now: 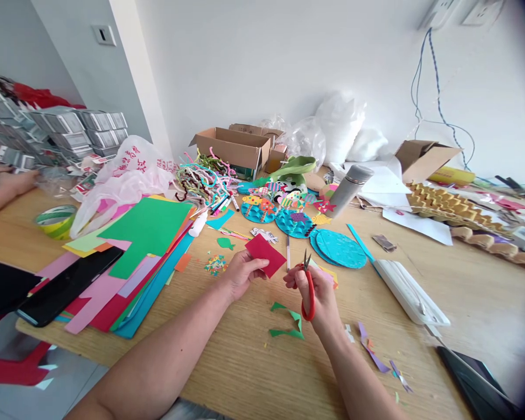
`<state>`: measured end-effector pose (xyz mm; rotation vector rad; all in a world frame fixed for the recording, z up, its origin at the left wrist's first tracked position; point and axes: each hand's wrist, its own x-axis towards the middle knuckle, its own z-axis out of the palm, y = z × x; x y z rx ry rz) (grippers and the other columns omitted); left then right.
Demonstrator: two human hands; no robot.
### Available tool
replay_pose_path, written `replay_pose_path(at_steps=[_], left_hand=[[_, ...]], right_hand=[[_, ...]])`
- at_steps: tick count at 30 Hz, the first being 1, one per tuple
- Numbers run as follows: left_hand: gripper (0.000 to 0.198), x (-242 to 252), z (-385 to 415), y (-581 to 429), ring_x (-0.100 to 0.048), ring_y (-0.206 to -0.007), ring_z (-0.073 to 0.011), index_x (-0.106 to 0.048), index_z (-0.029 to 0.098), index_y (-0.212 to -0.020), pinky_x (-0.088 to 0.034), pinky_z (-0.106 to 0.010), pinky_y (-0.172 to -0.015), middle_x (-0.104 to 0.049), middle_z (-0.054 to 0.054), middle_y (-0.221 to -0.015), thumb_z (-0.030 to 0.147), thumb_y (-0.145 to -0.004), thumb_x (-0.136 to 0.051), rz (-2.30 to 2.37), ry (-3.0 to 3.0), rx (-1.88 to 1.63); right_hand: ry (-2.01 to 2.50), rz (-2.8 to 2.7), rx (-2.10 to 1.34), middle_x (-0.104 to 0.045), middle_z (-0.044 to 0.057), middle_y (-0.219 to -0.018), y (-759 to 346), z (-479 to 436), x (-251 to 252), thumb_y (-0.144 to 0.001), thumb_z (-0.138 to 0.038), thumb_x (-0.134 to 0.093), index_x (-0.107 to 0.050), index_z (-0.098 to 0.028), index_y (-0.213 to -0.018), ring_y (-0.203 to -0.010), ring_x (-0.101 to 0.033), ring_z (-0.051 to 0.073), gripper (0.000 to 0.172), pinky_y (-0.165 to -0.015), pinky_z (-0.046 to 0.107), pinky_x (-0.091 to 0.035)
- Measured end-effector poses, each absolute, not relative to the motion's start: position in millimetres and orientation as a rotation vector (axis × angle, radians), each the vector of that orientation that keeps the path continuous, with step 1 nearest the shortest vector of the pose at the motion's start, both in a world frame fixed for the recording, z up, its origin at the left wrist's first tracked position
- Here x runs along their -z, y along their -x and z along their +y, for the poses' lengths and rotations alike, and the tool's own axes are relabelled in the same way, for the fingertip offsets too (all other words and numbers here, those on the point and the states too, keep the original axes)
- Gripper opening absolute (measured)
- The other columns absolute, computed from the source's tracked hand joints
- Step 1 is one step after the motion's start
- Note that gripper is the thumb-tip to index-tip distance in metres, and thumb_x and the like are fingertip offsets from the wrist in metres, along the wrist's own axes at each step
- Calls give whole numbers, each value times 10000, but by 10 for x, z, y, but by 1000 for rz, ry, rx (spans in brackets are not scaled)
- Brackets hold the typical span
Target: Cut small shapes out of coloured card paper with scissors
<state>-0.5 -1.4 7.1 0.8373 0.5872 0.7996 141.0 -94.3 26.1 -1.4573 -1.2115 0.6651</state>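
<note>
My left hand (241, 273) pinches a small dark red square of paper (265, 254) by its lower left corner, holding it just above the wooden table (254, 373). My right hand (317, 294) grips red-handled scissors (308, 286), blades pointing up and nearly closed, a short way right of the red paper and not touching it. Green paper offcuts (289, 322) lie on the table below and between my hands.
A fanned stack of coloured paper sheets (135, 256) and a black phone (65, 286) lie left. Blue paper-plate crafts (339, 248), pipe cleaners (201, 178), a steel flask (349, 189), cardboard boxes (236, 146) and a white stapler-like tool (409, 291) sit beyond. Another person's arm (4, 186) rests far left.
</note>
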Motion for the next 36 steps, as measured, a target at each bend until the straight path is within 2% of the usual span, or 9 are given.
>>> replay_pose_path(at_steps=[7, 13, 24, 36], left_hand=[[309, -121, -30, 1, -615, -715, -160, -649, 107, -869, -499, -303, -667, -681, -70, -838, 216, -595, -745, 529, -719, -838], [277, -138, -42, 2, -649, -702, -183, -648, 87, -856, -510, -334, -735, -688, -84, -801, 216, -622, -724, 523, -707, -831], [355, -146, -35, 7, -666, -726, -220, -634, 69, -927, -517, -334, -682, -689, -140, -885, 232, -623, -716, 543, -745, -778], [336, -166, -47, -10, -619, -659, -148, -641, 93, -876, -521, -289, -610, -682, -83, -827, 211, -577, -741, 613, -695, -812]], right_hand=[[1519, -1175, -947, -627, 58, -611, -1381, -968, -230, -799, -600, -519, -553, -164, -661, -512, -570, 150, 459, -491, 259, -444], [1563, -1173, -1123, -607, 38, -550, -1351, -985, -266, -764, -660, -507, -537, -156, -654, -453, -546, 129, 517, -449, 236, -410], [1579, -1216, -1266, -579, 27, -547, -1348, -988, -293, -816, -665, -411, -530, -146, -646, -436, -518, 107, 559, -440, 223, -362], [1531, -1225, -1335, -569, 21, -568, -1286, -1000, -308, -796, -681, -431, -528, -142, -666, -455, -520, 104, 563, -454, 223, -375]])
